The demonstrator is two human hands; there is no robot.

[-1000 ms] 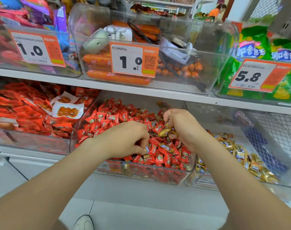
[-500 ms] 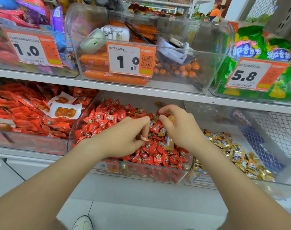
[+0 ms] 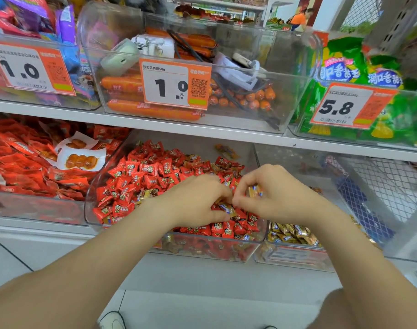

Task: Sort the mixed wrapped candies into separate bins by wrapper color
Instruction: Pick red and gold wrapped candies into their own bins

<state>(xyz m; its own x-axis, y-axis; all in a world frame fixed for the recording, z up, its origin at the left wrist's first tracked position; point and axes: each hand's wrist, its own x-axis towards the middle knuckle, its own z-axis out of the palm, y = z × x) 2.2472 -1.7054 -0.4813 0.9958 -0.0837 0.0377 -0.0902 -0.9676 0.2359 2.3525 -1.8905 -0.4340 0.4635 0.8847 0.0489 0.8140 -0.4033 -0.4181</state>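
Middle bin (image 3: 90, 200) on the lower shelf is a clear tub heaped with red candies (image 3: 141, 176), with a few gold ones mixed in. The clear bin to its right (image 3: 295, 256) holds a pile of gold candies (image 3: 290, 233), and there's a wire mesh basket (image 3: 381, 186) past that. On the left sits a tub of bigger red packets (image 3: 24, 167). The shelf edge (image 3: 155, 125) overhangs the back of the candy tub, and above it are a bin of sausages (image 3: 152, 110) with a 1.0 price tag (image 3: 176, 85) and some green bags (image 3: 340, 67). Both forearms reach in from the bottom of the view, and the hands meet knuckles-up over the front right part of the red pile, covering the candies under them. The right hand (image 3: 276, 193) has its fingers curled, with a gold candy (image 3: 255, 191) tucked in its grip, and its thumb and forefinger come together just left of that. The left hand (image 3: 198, 200) is curled too, fingertips down at a second gold candy (image 3: 227, 208) that lies on the pile between the two hands. It's hard to tell whether the left grip actually has that one pinched or is just touching it.
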